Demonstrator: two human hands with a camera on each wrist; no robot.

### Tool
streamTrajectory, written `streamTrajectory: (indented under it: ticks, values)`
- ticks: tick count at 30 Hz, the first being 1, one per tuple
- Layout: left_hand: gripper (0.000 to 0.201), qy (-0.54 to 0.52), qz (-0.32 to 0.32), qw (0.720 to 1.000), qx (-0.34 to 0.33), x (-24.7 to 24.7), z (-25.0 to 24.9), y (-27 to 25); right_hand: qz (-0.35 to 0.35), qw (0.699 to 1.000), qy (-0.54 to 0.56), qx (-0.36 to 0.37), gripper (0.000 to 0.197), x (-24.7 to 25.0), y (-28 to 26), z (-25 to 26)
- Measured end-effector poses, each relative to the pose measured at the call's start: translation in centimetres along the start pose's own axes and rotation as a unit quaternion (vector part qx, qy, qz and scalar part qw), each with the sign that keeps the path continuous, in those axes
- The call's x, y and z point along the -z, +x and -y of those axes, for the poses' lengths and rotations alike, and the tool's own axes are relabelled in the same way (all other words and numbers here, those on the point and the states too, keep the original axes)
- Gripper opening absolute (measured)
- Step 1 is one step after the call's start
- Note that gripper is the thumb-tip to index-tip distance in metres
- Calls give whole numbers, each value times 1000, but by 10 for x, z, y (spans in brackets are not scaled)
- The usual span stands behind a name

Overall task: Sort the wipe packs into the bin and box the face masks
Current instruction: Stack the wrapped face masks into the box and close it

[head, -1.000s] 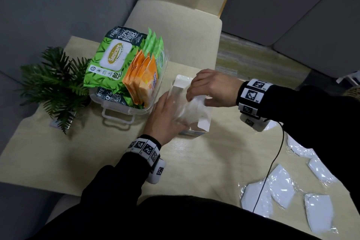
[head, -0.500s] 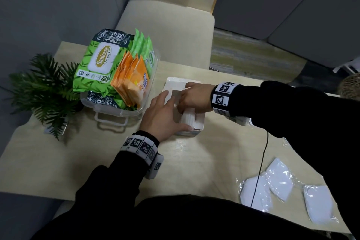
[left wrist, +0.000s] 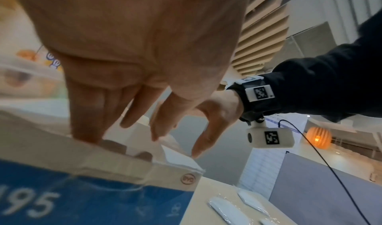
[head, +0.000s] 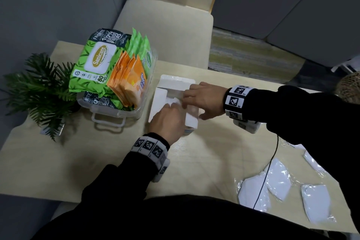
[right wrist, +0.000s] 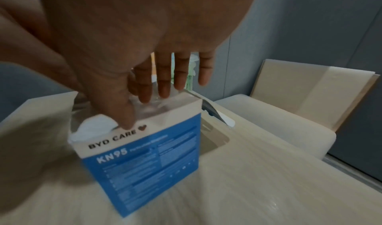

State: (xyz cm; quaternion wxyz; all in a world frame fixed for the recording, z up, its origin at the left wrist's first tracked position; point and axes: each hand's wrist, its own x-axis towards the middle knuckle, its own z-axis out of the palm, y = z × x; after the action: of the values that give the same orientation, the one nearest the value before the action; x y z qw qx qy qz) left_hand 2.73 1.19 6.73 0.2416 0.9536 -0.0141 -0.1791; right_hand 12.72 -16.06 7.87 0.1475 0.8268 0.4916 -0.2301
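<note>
The blue-and-white KN95 mask box [head: 191, 121] [right wrist: 148, 159] [left wrist: 93, 200] stands open on the table, beside the clear bin [head: 109, 121]. Green wipe packs [head: 93, 68] and orange wipe packs [head: 130, 86] fill the bin. My left hand [head: 169, 117] [left wrist: 132, 74] lies over the box's near side, with straight fingers pressing down into the opening. My right hand [head: 202, 99] [right wrist: 144, 48] reaches in from the right. Its straight fingers push a plastic-wrapped mask [right wrist: 157, 107] down, and its thumb sits at the box's rim. Several wrapped masks [head: 278, 180] lie loose at the lower right.
A small green plant [head: 39, 93] stands left of the bin. A cream chair [head: 165, 31] sits behind the table. A black cable [head: 270, 162] runs from my right wrist across the loose masks. Bare tabletop [head: 58, 162] stretches in front of the bin.
The right hand has brought the wrapped mask down from above the box into its opening. The left hand has shifted from the box's left side onto its top.
</note>
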Motion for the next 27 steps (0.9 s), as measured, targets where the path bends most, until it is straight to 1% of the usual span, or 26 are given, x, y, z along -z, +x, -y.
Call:
streamTrajectory:
  ticks: [2,4,6,7,9,10,11,12,14,15,16,17,18,20,21,22,24,25,27]
  values:
    - [33,-17,26,999,29,0,3,7,38,999,-7,8,76,0,-2,0]
    - [37,-51,19,997,45,6,11,12,37,999,-5,10,74,2,-3,1]
    - [42,-68,-10,996,49,14,18,12,-2,1000,5,25,61,2,-2,1]
    - [44,-55,-29,997,43,18,23,10,-30,999,4,34,52,1,-3,0]
    - [46,12,-54,998,37,25,32,5,-73,996,9,52,36,-1,-4,-1]
    - [46,42,-63,996,40,29,36,3,-82,995,17,59,29,0,-4,-1]
    - [45,64,-66,995,46,31,40,2,-69,996,18,57,21,3,-5,0]
    - [45,80,-70,993,51,33,45,1,-52,997,16,48,18,6,-6,0]
    - [43,101,-82,990,58,34,52,-2,-11,1000,21,15,33,15,-6,2]
    - [44,100,-92,989,57,33,54,-4,14,999,32,-10,36,20,-5,2]
    - [46,91,-102,989,56,31,56,-7,33,998,48,-29,32,25,-6,3]
    - [49,78,-115,989,51,28,57,-10,67,995,67,-42,24,24,-5,4]
    - [53,66,-129,988,46,25,56,-14,92,991,87,-48,24,21,-5,4]
    - [61,51,-153,986,44,20,56,-18,134,984,109,-42,53,9,-5,4]
    - [65,42,-156,985,52,18,57,-18,136,984,110,-43,61,2,-5,4]
    - [71,31,-152,986,65,18,58,-17,126,985,112,-46,62,-6,-6,5]
    - [77,16,-134,987,88,20,61,-13,109,984,123,-64,53,-21,-9,4]
    - [75,21,-126,987,97,22,62,-9,101,982,137,-77,47,-29,-12,4]
    - [63,35,-118,986,112,29,61,-1,58,978,175,-101,37,-42,-18,6]
